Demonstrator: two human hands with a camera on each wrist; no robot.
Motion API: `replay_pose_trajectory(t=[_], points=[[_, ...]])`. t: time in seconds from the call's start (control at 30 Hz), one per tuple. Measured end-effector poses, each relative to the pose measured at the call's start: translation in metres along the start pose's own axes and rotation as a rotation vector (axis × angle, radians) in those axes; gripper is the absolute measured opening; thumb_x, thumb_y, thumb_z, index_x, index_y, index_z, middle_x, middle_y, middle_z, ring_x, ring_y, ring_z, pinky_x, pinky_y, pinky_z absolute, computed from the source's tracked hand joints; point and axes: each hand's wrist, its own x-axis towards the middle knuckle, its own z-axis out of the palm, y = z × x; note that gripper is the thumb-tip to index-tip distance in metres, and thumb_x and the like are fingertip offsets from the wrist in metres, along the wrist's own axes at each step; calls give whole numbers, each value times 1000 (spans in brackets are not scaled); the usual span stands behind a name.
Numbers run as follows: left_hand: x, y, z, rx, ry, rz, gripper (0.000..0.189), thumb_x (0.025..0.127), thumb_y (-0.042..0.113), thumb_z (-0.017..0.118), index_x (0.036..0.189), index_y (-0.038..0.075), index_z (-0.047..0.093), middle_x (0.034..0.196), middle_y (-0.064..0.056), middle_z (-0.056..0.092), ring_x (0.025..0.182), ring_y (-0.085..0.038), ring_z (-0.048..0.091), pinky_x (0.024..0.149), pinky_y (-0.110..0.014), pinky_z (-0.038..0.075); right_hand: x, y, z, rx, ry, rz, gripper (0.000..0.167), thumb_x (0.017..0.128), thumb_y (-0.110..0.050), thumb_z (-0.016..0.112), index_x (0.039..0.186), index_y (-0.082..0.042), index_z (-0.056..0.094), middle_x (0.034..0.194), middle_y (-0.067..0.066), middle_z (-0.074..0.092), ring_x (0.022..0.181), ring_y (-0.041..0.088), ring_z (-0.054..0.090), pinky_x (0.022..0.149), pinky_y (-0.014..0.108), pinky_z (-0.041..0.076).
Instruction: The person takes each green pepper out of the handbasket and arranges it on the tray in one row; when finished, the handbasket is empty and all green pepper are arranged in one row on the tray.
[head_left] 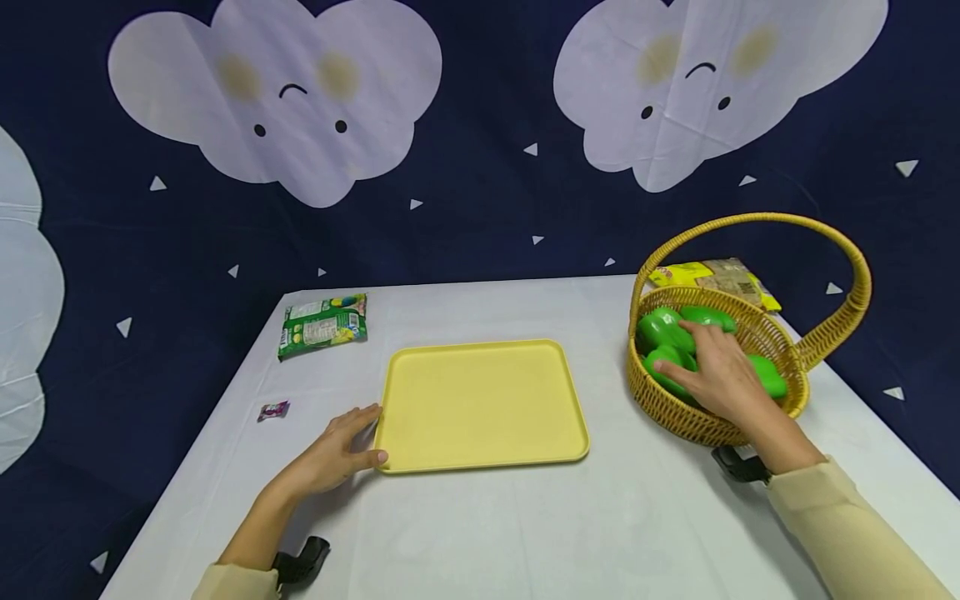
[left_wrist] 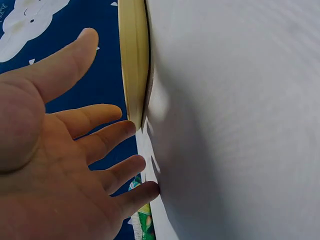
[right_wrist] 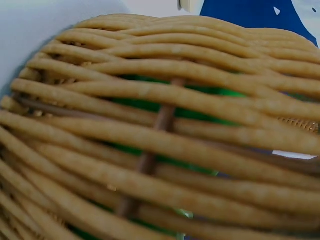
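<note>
My left hand [head_left: 337, 450] is at the left edge of a pale yellow rectangular tray [head_left: 480, 408], its thumb at the near corner. Spread fingers show in the left wrist view, the tray's rim [left_wrist: 134, 60] beside their tips. Over on the right, my right hand [head_left: 716, 371] reaches into a woven wicker basket [head_left: 675, 421] with a tall arched handle. Its thumb and extended fingers lie over several glossy green bell peppers [head_left: 663, 329]. In the right wrist view the basket's weave [right_wrist: 165, 135] covers the hand, with green showing through the gaps.
A green snack packet [head_left: 322, 325] lies at the back left, with a small purple wrapped candy [head_left: 273, 411] nearer. Behind the basket is a yellow packet [head_left: 720, 279]. A dark blue cloth with clouds [head_left: 480, 192] hangs behind the white table [head_left: 480, 533].
</note>
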Motion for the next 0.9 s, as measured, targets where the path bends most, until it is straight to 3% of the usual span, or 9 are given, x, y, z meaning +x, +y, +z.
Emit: replay_pose_trajectory(t=[0.47, 0.67, 0.9], points=[[-1, -5, 1, -10, -16, -8, 77, 82, 29, 72, 143, 0, 36, 151, -25, 30, 141, -48, 14, 111, -67, 15, 6, 6, 8, 15, -124, 33, 91, 84, -55, 62, 144, 4, 27, 135, 38, 35, 120, 55, 36, 93, 68, 34], [0, -9, 1, 2, -21, -16, 77, 82, 28, 72, 145, 3, 34, 152, -24, 28, 142, -47, 14, 110, -68, 16, 9, 8, 11, 42, -153, 36, 91, 84, -54, 62, 145, 4, 25, 139, 39, 31, 125, 57, 31, 97, 72, 28], [1, -12, 1, 16, -26, -3, 79, 81, 29, 72, 145, 3, 34, 152, -25, 28, 141, -47, 14, 109, -69, 16, 11, 9, 12, 39, -179, 52, 93, 85, -55, 60, 144, 7, 25, 139, 40, 31, 125, 56, 32, 97, 70, 30]])
